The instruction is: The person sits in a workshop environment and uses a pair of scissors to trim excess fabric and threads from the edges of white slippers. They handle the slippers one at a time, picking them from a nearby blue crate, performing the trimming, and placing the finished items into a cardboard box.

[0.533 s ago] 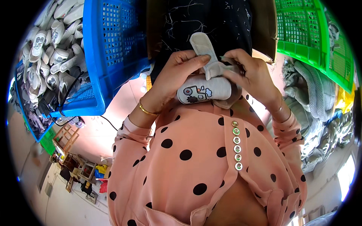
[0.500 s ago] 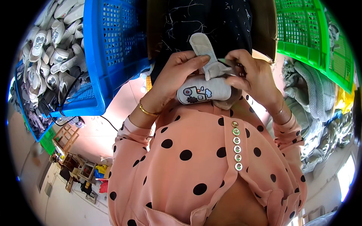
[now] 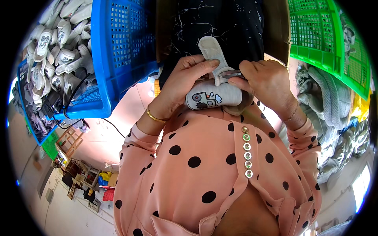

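My left hand (image 3: pixel 190 74) is closed on a pale grey child's slipper (image 3: pixel 214 49), thumb pressed on its upright sole-shaped part. Just below lies another grey slipper (image 3: pixel 228 92) with an embroidered vehicle and a blue cloud; whether the two are joined is hidden. My right hand (image 3: pixel 265 78) is closed around metal thread snips (image 3: pixel 230 73). Their blades point left and touch the slipper's edge, below my left thumb. My right fingers hide most of the handle.
Left stands a blue crate (image 3: pixel 100 94), beside a heap of similar slippers (image 3: pixel 43 45). A green crate (image 3: pixel 334 69) is at the right, above grey fabric pieces (image 3: pixel 325 94). Loose threads (image 3: pixel 210 29) lie on my dark trousers. A black cable (image 3: pixel 114 126) runs below the blue crate.
My right hand has turned over and closed, and the snips' blades now show against the slipper. My left hand keeps its hold, nearly still.
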The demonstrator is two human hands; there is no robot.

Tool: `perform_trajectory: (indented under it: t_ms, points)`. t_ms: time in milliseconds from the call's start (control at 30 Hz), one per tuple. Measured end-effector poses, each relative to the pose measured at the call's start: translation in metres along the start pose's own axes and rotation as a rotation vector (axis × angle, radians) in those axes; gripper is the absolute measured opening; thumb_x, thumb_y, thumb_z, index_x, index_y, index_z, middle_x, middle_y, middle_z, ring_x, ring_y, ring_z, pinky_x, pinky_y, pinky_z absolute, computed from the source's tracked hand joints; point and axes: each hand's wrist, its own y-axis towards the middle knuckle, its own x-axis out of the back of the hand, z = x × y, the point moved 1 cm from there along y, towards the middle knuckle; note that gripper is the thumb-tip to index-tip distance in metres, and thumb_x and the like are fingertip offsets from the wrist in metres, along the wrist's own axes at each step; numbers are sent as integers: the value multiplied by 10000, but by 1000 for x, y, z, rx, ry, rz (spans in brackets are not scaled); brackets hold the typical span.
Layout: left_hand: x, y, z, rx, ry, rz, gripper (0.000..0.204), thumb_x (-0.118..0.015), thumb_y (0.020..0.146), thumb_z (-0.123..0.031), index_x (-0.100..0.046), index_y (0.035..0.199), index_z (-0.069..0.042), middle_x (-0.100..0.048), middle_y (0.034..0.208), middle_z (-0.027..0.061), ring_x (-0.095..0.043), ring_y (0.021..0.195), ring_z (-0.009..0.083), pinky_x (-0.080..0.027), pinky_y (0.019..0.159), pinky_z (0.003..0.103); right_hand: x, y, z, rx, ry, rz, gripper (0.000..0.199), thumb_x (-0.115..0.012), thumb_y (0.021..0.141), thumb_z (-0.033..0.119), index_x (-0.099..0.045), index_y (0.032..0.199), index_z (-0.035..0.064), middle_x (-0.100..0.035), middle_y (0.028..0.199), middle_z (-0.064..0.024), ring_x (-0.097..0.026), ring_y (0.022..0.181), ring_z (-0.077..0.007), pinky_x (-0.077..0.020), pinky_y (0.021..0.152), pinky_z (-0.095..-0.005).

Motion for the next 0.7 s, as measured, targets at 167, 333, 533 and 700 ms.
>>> perform_trajectory:
  t_ms: [167, 333, 533, 700]
  points:
    - [-2, 0, -1, 4, 7, -20, 261, -673, 911, -213, -698, 986, 35, -695, 834, 89, -688, 727, 126, -568, 647, 218, 0, 0, 0, -6, -14, 8, 439, -703, 807, 470, -469, 692, 117, -457, 536, -2, -538, 507, -162, -437, 484, -294]
    - [0, 2, 0, 1, 16, -20, 273, -674, 907, -221, -698, 981, 41, -689, 821, 91, -689, 724, 128, -570, 640, 221, -1, 2, 2, -13, -19, -8, 437, -702, 808, 470, -471, 684, 121, -456, 529, 2, -542, 502, -157, -440, 482, -290]
    - [-1, 2, -1, 10, 24, -20, 273, -673, 906, -224, -698, 971, 40, -681, 807, 84, -683, 711, 125, -566, 633, 217, -1, 2, 2, -44, -13, 28, 416, -707, 809, 458, -492, 694, 121, -467, 532, 8, -556, 505, -150, -444, 483, -281]
    - [-2, 3, -2, 35, -6, -29, 215, -660, 913, -190, -699, 933, 21, -699, 824, 98, -686, 703, 134, -559, 626, 231, -1, 3, 5, -35, -56, 36, 411, -705, 809, 462, -503, 704, 121, -477, 538, 12, -559, 506, -144, -445, 485, -276]
